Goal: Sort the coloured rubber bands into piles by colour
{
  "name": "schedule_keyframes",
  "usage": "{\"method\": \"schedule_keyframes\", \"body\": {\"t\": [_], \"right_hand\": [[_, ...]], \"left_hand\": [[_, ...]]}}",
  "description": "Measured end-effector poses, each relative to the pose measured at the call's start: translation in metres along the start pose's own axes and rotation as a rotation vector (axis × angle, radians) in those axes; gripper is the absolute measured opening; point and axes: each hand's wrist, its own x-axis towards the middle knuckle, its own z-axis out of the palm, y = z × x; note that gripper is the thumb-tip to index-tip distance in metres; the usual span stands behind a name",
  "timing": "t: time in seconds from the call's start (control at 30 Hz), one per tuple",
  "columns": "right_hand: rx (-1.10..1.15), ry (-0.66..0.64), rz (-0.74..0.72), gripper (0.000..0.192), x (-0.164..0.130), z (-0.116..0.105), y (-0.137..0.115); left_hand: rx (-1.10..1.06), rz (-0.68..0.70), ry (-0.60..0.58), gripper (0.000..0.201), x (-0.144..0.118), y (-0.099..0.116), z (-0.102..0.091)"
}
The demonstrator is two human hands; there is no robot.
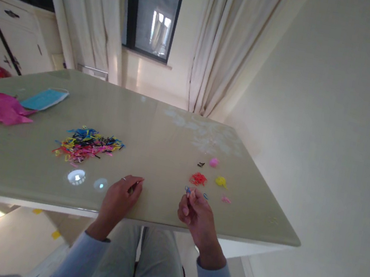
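Note:
My right hand [197, 213] is closed in a pinch on a small blue rubber band [188, 189], whose loop sticks out past the fingertips. Small sorted piles lie around it: red rubber bands [198, 179], a yellow bunch [221, 181], pink ones [226, 200], a few black ones [201, 164] and a brighter pink clump [214, 163]. Another blue band [206, 196] lies just beside the fingers. My left hand [121, 196], with a ring on one finger, rests closed on the tabletop; what its fingertips hold, if anything, cannot be made out. Left of it spreads a mixed heap of coloured rubber bands [88, 145].
A pink crumpled wrapper [7, 110] and a blue face mask [45, 99] lie at the left of the glossy table [156, 138]. Light reflections show near the front edge. Curtains [219, 44] and a window stand behind; a wall [342, 137] borders the right side.

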Motion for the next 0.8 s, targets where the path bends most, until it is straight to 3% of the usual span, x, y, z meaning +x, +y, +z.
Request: {"method": "schedule_keyframes", "body": {"t": [0.07, 0.2, 0.3, 0.4, 0.57, 0.8], "right_hand": [[-0.235, 0.143, -0.069, 0.04, -0.009, -0.018, -0.002], [-0.946, 0.45, -0.241, 0.036, -0.019, -0.063, -0.009], [-1.273, 0.547, -0.218, 0.032, -0.021, -0.091, -0.014], [-1.368, 0.557, -0.158, 0.03, -0.019, -0.106, -0.019], [-1.509, 0.54, -0.021, 0.023, -0.012, -0.105, -0.023], [-1.492, 0.58, -0.052, 0.026, -0.011, -0.109, -0.023]], "left_hand": [[-0.005, 0.0, -0.001, 0.03, 0.0, 0.0, -0.001], [-0.005, -0.007, -0.008, 0.032, 0.001, 0.001, -0.003], [-0.003, -0.001, -0.008, 0.033, 0.001, 0.001, -0.004], [0.013, -0.002, 0.004, 0.033, 0.002, 0.001, -0.004], [0.033, -0.007, -0.003, 0.033, 0.001, -0.002, -0.004], [0.012, 0.007, 0.006, 0.034, 0.0, -0.005, -0.004]]}}
